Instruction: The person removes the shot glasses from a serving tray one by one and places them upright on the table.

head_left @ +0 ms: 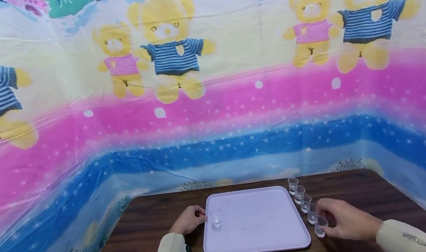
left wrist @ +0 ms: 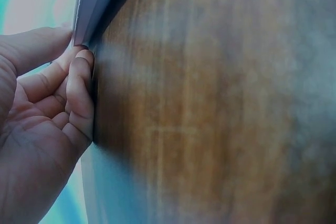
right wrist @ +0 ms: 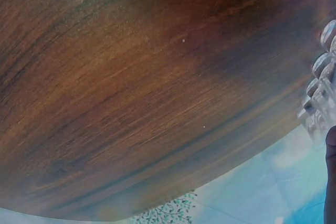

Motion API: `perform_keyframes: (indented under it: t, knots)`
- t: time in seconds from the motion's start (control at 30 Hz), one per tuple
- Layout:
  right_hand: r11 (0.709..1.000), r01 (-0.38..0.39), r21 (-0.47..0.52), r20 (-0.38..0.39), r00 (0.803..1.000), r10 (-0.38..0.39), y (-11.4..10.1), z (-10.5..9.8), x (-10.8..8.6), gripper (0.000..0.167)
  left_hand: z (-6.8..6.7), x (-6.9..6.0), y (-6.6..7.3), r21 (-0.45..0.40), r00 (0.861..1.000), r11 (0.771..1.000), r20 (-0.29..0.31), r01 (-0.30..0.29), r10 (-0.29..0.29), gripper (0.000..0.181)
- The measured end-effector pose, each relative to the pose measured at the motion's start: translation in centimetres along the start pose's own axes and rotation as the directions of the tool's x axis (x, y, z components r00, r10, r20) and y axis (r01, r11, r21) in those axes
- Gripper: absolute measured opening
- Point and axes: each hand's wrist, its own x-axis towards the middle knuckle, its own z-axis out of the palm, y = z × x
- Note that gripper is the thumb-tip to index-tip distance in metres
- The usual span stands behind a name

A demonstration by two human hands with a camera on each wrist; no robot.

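A pale lilac tray [head_left: 256, 207] lies on the table, with one small clear shot glass [head_left: 217, 219] standing near its left side. My left hand [head_left: 190, 219] pinches the tray's left edge; in the left wrist view the thumb and curled fingers of that hand [left wrist: 47, 93] meet at the rim. Along the tray's right side stand several more clear shot glasses [head_left: 299, 195] in a slanting row. The nearest shot glass [head_left: 321, 228] of that row is between the thumb and fingers of my right hand [head_left: 349, 219]. The right wrist view catches only a dark sliver of a finger [right wrist: 331, 166] beside the glasses.
The dark wood-grain table [head_left: 159, 211] has rounded far corners. Close behind it hangs a cloth backdrop [head_left: 233, 126] printed with teddy bears, which also runs along both sides. Neighbouring glasses [head_left: 311, 214] stand very close to the right hand's fingers.
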Motion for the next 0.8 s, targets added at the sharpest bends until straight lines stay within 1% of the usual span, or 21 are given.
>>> perform_keyframes:
  t: [0.1,0.23,0.37,0.47,0.53,0.7,0.73,0.8]
  knots:
    - [1.0,-0.005,-0.011,-0.004,1.0,0.005,0.1,-0.1,0.0,0.022,0.0,0.0,0.0,-0.005,1.0,1.0,0.001,-0.005,0.005,0.012]
    - [0.999,0.007,-0.033,-0.005,1.0,-0.007,0.2,-0.2,0.1,0.022,-0.1,0.0,-0.2,-0.006,1.0,1.0,0.006,-0.008,0.008,0.012]
    - [0.999,0.008,-0.048,-0.001,1.0,-0.008,0.2,-0.4,0.1,0.021,-0.1,0.1,-0.3,0.005,1.0,1.0,0.007,-0.011,0.011,0.013]
    - [0.998,-0.001,-0.062,-0.018,1.0,0.0,0.1,-0.5,0.2,0.021,0.0,0.2,-0.3,0.016,1.0,1.0,0.006,-0.014,0.014,0.013]
    - [0.997,0.017,-0.069,-0.045,0.999,-0.02,0.0,-0.6,0.3,0.021,0.0,0.2,-0.3,0.02,1.0,1.0,0.005,-0.019,0.019,0.013]
    - [0.993,0.09,-0.082,-0.107,0.989,-0.099,-0.8,-0.5,1.4,0.02,-0.1,0.1,-0.2,0.015,1.0,1.0,0.005,-0.028,0.028,0.012]
    - [0.991,0.098,-0.086,-0.11,0.988,-0.108,-1.0,-0.5,1.8,0.019,-0.1,0.1,-0.2,0.016,1.0,0.999,0.005,-0.031,0.031,0.012]
    - [0.993,0.085,-0.087,-0.099,0.991,-0.094,-1.5,-0.4,2.5,0.019,-0.2,0.1,-0.2,0.014,0.999,0.999,0.004,-0.032,0.032,0.012]
